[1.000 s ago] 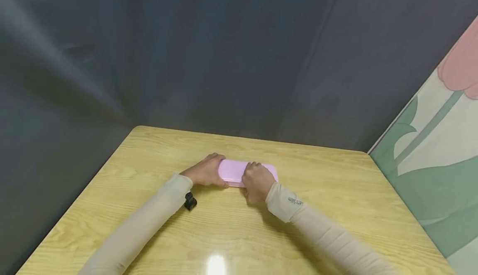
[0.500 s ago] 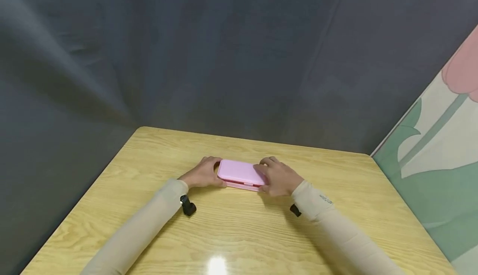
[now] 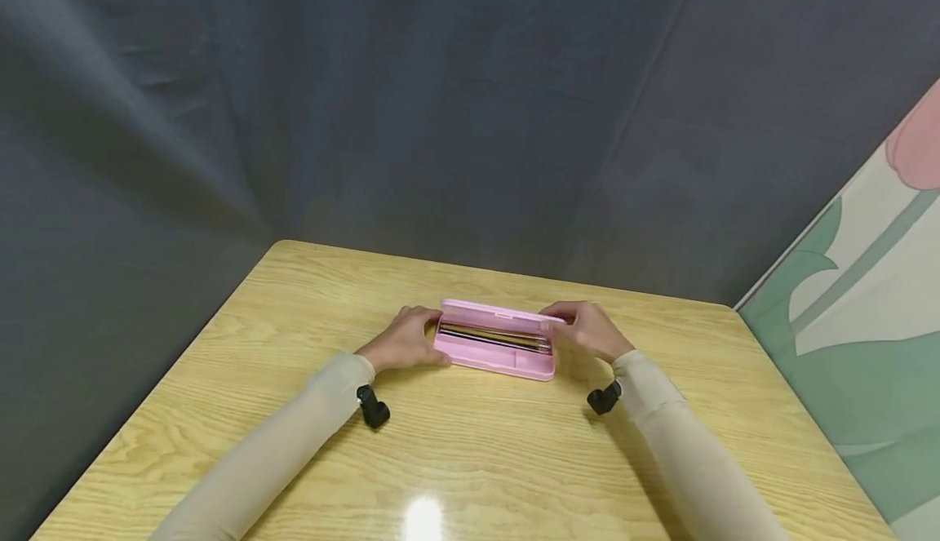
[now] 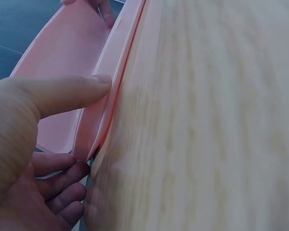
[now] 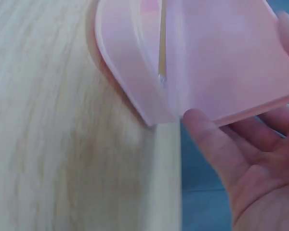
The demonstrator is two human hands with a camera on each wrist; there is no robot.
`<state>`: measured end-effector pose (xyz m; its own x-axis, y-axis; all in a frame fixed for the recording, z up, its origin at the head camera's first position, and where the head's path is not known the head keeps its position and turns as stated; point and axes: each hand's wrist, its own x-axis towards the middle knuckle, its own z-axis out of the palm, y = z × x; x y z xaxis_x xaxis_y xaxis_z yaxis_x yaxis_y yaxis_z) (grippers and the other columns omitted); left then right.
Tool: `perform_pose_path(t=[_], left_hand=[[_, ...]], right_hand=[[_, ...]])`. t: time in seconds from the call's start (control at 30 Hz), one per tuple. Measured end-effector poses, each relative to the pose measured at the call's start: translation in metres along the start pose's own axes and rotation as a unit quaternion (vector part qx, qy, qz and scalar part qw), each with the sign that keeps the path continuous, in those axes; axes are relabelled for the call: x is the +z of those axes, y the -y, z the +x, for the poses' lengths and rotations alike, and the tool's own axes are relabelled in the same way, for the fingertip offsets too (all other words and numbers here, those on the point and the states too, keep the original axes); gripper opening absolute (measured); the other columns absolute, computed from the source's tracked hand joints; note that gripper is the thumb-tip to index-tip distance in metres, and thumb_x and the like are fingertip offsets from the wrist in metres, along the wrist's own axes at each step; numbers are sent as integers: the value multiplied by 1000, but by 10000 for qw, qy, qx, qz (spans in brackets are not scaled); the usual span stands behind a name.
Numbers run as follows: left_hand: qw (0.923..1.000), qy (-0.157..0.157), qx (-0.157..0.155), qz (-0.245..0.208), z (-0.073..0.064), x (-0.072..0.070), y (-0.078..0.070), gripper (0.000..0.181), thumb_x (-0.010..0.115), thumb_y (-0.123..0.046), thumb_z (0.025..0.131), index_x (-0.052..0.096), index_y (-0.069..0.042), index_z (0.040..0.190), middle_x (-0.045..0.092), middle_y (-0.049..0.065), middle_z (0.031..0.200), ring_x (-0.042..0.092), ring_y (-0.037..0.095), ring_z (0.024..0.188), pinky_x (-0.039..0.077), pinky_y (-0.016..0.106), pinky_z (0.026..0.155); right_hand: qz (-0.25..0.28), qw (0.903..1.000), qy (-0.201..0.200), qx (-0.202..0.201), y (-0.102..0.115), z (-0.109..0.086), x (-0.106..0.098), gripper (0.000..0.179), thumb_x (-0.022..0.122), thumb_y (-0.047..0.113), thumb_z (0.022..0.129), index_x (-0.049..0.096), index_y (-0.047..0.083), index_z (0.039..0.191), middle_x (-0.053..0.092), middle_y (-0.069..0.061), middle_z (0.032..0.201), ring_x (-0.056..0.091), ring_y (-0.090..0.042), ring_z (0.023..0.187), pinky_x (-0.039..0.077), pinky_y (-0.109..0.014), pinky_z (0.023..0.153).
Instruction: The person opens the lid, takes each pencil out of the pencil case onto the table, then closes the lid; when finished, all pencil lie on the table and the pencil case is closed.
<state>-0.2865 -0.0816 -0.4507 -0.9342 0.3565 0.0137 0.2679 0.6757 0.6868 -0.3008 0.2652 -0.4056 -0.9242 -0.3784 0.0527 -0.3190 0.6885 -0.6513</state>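
Observation:
A pink pencil case lies on the wooden table with its lid raised at the back. Several long, thin pencils lie lengthwise inside it, some dark and some yellowish. My left hand grips the case's left end; in the left wrist view the thumb presses the front wall and the other fingers curl around the end. At the right end, my right hand holds the lid. The right wrist view has the thumb at the lid's edge and the fingers behind it.
Wooden tabletop surrounds the case, its far edge a short way behind. A dark curtain hangs beyond it. On the right is a floral cloth. Each wrist bears a small black camera.
The case was closed; its lid has swung up and back, exposing the pencils. My right hand moved from the case's front to the right end of the lid. My left hand stayed put.

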Motion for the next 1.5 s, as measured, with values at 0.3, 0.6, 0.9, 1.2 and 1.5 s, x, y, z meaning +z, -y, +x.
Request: perform_pose_path(t=[0.3, 0.6, 0.9, 1.2, 1.5], left_hand=[[10000, -24, 71, -3, 2, 1, -1, 87, 90, -38, 72, 53, -8, 146, 54, 12, 148, 42, 30, 138, 36, 47, 119], [10000, -14, 43, -69, 0, 2, -2, 87, 89, -38, 73, 52, -11, 146, 53, 10, 150, 41, 29, 139, 36, 48, 119], [9999, 3, -58, -88, 0, 3, -4, 89, 88, -38, 73, 50, -13, 149, 52, 9, 152, 41, 30, 140, 36, 50, 119], [10000, 33, 83, 34, -1, 4, -4, 89, 89, -38, 73, 50, -15, 150, 53, 8, 151, 42, 29, 138, 35, 50, 117], [9996, 2, 166, 210, -1, 3, -6, 91, 88, -40, 71, 50, -11, 149, 55, 9, 148, 45, 29, 135, 36, 49, 116]], right_hand=[[3680, 9288, -48, 424, -41, 16, -5, 27, 56, 20, 105, 61, -3, 118, 72, 1, 101, 74, -12, 91, 62, -34, 87], [2943, 9510, -453, 833, -52, 36, 1, 41, 57, 16, 104, 55, -16, 130, 70, 7, 86, 68, -6, 79, 60, -23, 74], [2814, 9455, -504, 1562, -61, 48, 4, 32, 62, 15, 101, 59, -12, 116, 67, 4, 75, 68, -6, 65, 61, -22, 65], [2374, 9496, -589, 1962, -57, 48, 7, 31, 65, 20, 100, 64, -8, 114, 68, 1, 74, 67, -7, 62, 60, -22, 62], [1541, 9659, -1916, 808, -29, 20, -4, 27, 72, 16, 95, 70, 0, 116, 74, -11, 103, 71, -6, 85, 61, -23, 79]])
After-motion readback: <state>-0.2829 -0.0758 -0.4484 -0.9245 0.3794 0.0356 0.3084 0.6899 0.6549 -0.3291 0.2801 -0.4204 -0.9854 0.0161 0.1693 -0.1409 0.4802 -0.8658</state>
